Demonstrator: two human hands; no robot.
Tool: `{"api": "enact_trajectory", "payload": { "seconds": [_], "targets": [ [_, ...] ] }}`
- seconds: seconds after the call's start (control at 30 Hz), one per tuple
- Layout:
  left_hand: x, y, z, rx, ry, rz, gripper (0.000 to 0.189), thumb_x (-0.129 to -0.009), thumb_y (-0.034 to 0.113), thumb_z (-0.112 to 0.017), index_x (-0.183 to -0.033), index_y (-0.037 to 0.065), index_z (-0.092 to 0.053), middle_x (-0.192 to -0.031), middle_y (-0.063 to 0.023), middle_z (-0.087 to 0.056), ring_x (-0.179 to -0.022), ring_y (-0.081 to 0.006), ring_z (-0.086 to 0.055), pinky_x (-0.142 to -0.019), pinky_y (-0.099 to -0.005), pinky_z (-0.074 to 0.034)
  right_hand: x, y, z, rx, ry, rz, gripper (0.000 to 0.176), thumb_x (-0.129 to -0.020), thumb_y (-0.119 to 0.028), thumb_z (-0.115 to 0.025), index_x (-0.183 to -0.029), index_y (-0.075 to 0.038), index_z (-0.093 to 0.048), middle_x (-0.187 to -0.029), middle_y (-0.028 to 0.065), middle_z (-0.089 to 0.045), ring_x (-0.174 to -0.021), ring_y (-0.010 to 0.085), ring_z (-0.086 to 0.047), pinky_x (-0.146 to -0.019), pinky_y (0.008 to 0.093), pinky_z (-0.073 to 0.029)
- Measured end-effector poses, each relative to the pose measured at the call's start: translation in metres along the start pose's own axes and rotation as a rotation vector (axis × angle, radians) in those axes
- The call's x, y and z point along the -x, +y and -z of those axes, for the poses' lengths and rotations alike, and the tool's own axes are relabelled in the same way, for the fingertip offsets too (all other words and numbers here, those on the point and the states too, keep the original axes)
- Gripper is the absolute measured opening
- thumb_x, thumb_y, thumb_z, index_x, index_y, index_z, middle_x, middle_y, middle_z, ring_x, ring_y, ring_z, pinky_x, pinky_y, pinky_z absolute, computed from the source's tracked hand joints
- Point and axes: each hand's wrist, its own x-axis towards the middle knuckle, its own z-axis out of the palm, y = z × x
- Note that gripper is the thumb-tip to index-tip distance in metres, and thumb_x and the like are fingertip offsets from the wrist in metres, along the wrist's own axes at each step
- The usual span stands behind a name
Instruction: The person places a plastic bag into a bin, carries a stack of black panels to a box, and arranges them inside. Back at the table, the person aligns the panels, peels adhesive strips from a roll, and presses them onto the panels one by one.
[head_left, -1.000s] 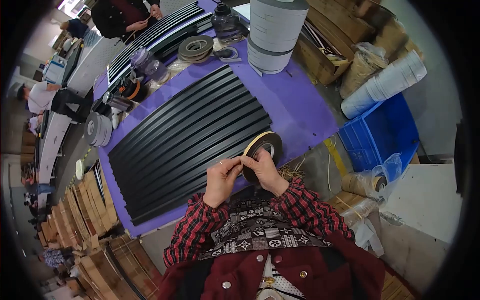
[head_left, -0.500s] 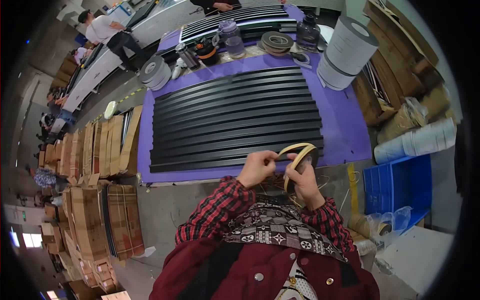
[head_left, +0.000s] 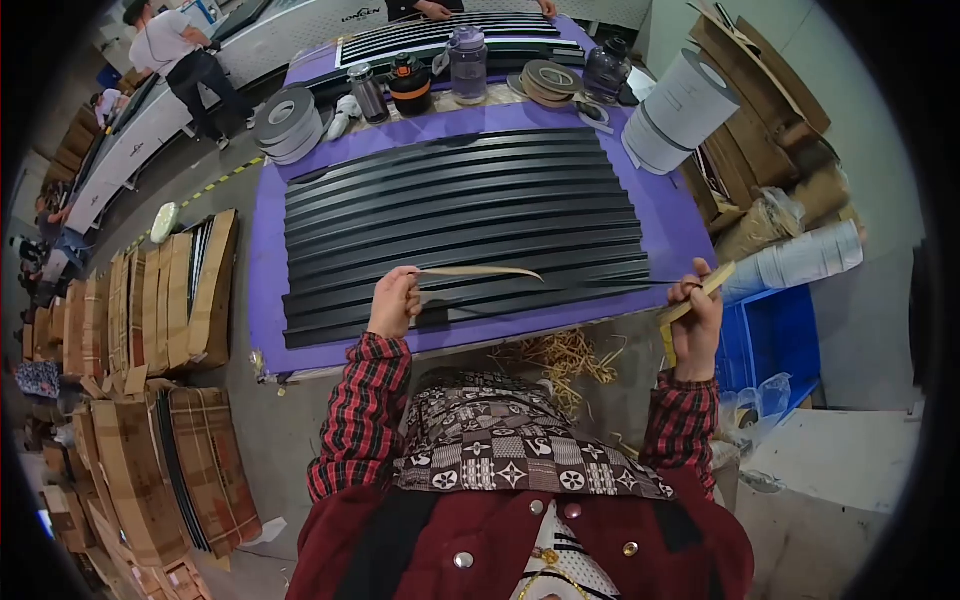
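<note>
"As a pale strip of tape [head_left: 470, 270] stretches out above the near part of a purple-covered table [head_left: 678, 215], a worker in red-and-black checked sleeves grips one end of it in the left hand [head_left: 397, 302], fingers pinched tight."

"And the right hand [head_left: 698, 318]?"

"Raised just past the table's near right corner, its fingers wrapped around a tape roll [head_left: 718, 278] seen almost edge-on. A thin dark line runs between strip and roll; whether it is the same tape, turned on its side, one cannot tell."

"What lies beneath the strip?"

"Black ribbed panels [head_left: 450, 215], laid side by side over most of the table, their lengths running left to right."

"Along the far edge?"

"From left to right, a stack of grey rolls [head_left: 288, 125], a metal flask [head_left: 367, 95], a black-and-orange bottle [head_left: 410, 88], a clear bottle [head_left: 468, 68], flat tape coils [head_left: 548, 82], a dark bottle [head_left: 606, 72] and tall white rolls [head_left: 688, 95]."

"Elsewhere?"

"A blue crate [head_left: 780, 340] sits at right, cardboard boxes [head_left: 140, 465] at left, and a co-worker in a white shirt [head_left: 172, 45] stands at far left."
</note>
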Motion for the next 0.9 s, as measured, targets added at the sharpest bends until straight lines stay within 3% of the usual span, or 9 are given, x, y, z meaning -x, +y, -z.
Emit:
{"api": "enact_trajectory", "payload": {
  "seconds": [0.1,0.2,0.3,0.33,0.43,0.57,0.67,0.8,0.9],
  "targets": [
    [-0.008,0.009,0.007,-0.235,0.003,-0.128,0.007,-0.079,0.004,-0.044,-0.081,0.004,-0.05,-0.06,0.0004,-0.045,-0.05,-0.0082,-0.043,-0.047,-0.0203,-0.037,0.013,0.001,0.007,-0.013,0.113,-0.032,0.039,-0.07,-0.006,-0.057,-0.105,0.001,-0.043,-0.074,0.0048,-0.051,-0.066,0.0127,-0.048,-0.064,0.0247,-0.04],
    [-0.006,0.026,-0.026,0.105,0.116,-0.146,0.013,-0.073,-0.006,-0.039,-0.081,0.0,-0.048,-0.078,-0.0067,-0.049,-0.061,-0.0119,-0.044,-0.052,-0.0197,-0.038,0.034,0.004,0.01,0.009,0.172,-0.052,0.035,-0.071,-0.007,-0.058,-0.103,-0.001,-0.045,-0.079,0.0063,-0.053,-0.072,0.0139,-0.051,-0.066,0.0253,-0.043],
    [-0.014,0.024,-0.016,0.29,-0.449,-0.046,0.023,-0.063,-0.011,-0.036,-0.079,0.0,-0.049,-0.081,-0.0108,-0.053,-0.062,-0.012,-0.05,-0.05,-0.0162,-0.039,0.046,-0.006,0.022,-0.083,0.277,-0.015,0.033,-0.071,-0.008,-0.058,-0.102,-0.003,-0.046,-0.08,0.0065,-0.053,-0.073,0.0141,-0.051,-0.065,0.0253,-0.043],
    [-0.007,0.028,-0.032,0.212,-0.599,-0.008,0.026,-0.06,-0.011,-0.035,-0.081,0.0,-0.049,-0.077,-0.0096,-0.053,-0.059,-0.0103,-0.049,-0.044,-0.0151,-0.035,0.051,-0.012,0.027,-0.096,0.322,0.005,0.033,-0.07,-0.008,-0.057,-0.101,-0.004,-0.047,-0.081,0.0063,-0.053,-0.073,0.0144,-0.051,-0.065,0.0258,-0.043],
    [0.007,0.033,-0.058,-0.57,-0.631,0.071,0.026,-0.067,-0.003,-0.045,-0.093,0.0,-0.051,-0.068,-0.0011,-0.051,-0.053,-0.0063,-0.046,-0.045,-0.0184,-0.035,0.059,-0.028,0.053,-0.116,0.352,0.089,0.033,-0.069,-0.008,-0.057,-0.1,-0.004,-0.046,-0.079,0.0057,-0.053,-0.071,0.014,-0.05,-0.064,0.0263,-0.043],
    [0.016,0.029,-0.103,-1.024,-0.8,0.091,0.019,-0.077,0.01,-0.056,-0.093,-0.001,-0.053,-0.06,0.004,-0.045,-0.054,-0.0032,-0.041,-0.049,-0.0171,-0.032,0.068,-0.049,0.078,-0.025,0.234,0.135,0.032,-0.067,-0.008,-0.057,-0.096,-0.005,-0.044,-0.073,0.0038,-0.051,-0.065,0.0125,-0.049,-0.062,0.0251,-0.04],
    [-0.003,0.02,-0.117,-0.811,-0.542,0.008,0.018,-0.081,0.018,-0.053,-0.078,0.0,-0.057,-0.054,0.0049,-0.041,-0.047,-0.0023,-0.034,-0.043,-0.0177,-0.026,0.078,-0.06,0.105,0.0,0.172,0.157,0.033,-0.066,-0.008,-0.057,-0.095,-0.006,-0.042,-0.07,0.0027,-0.05,-0.063,0.0116,-0.047,-0.06,0.0241,-0.038],
    [-0.031,0.0,-0.138,-0.247,-0.587,0.083,0.02,-0.086,0.019,-0.045,-0.074,0.004,-0.051,-0.048,0.0039,-0.033,-0.04,-0.005,-0.027,-0.039,-0.0198,-0.021,0.087,-0.06,0.139,-0.017,0.163,0.134,0.039,-0.063,-0.01,-0.059,-0.096,-0.006,-0.039,-0.069,0.002,-0.049,-0.062,0.0111,-0.046,-0.058,0.0234,-0.037],
    [-0.054,-0.01,-0.157,0.517,-0.599,0.14,0.019,-0.089,0.018,-0.038,-0.079,0.004,-0.046,-0.055,0.0011,-0.03,-0.047,-0.0095,-0.029,-0.044,-0.0219,-0.027,0.089,-0.067,0.176,-0.098,0.183,0.217,0.038,-0.064,-0.01,-0.059,-0.096,-0.006,-0.039,-0.07,0.0024,-0.049,-0.062,0.0111,-0.046,-0.059,0.0239,-0.037]
  ]
}}
